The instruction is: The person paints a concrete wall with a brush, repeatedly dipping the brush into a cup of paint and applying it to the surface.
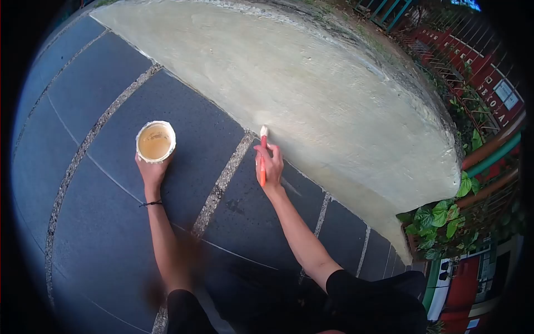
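My right hand [270, 168] is closed around a paintbrush [263, 173] with an orange-red handle. The brush's pale, paint-covered bristles point up at the lower edge of a low cream-coloured wall [311, 94], close to where it meets the dark paving. My left hand [151, 168] grips a cup [156, 141] from below and behind, well to the left of the brush. Whitish paint coats the cup's rim, and a tan inside shows through its open top. Most of the left fingers are hidden behind the cup.
Dark grey floor tiles [105, 189] with pebbled strips [225, 172] between them run along the wall's foot. Leafy plants [436, 220] grow past the wall's right end. Pipes [492, 156] and a red sign wall [473, 67] stand behind.
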`<act>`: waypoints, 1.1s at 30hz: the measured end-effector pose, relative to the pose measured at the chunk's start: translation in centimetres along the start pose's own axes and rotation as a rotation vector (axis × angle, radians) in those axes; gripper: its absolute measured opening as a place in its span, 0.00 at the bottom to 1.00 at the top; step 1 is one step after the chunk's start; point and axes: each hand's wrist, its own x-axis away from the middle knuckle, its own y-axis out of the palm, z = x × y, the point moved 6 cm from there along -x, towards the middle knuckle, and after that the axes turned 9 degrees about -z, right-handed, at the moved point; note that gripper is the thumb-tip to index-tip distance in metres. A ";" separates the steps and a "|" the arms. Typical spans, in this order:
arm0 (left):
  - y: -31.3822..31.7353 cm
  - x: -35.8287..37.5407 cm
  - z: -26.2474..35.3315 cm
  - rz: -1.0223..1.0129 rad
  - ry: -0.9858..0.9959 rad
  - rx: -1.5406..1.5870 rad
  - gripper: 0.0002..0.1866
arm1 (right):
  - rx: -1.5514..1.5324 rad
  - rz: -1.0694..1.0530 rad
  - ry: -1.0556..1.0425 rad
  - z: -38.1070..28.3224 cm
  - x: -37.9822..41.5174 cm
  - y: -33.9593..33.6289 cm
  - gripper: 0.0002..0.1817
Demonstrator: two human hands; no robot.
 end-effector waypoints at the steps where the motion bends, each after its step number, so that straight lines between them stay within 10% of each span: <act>1: -0.3 -0.1 -0.5 0.000 -0.022 -0.015 0.23 | -0.107 -0.098 -0.023 -1.6 -1.9 1.6 0.11; 7: -0.2 0.0 -0.8 -0.018 -0.003 -0.038 0.24 | -0.185 -0.038 0.023 1.2 -5.8 -4.2 0.12; 17: -0.3 -0.1 -1.7 -0.013 -0.031 -0.098 0.23 | 0.379 0.649 0.534 21.9 20.2 -31.8 0.14; 28: 0.1 0.2 0.2 0.069 0.226 -0.341 0.25 | -0.129 0.200 0.171 5.7 4.7 -2.2 0.26; 33: -0.3 0.2 -1.3 0.018 0.070 -0.296 0.26 | -0.126 0.173 -0.019 5.1 2.1 -2.9 0.21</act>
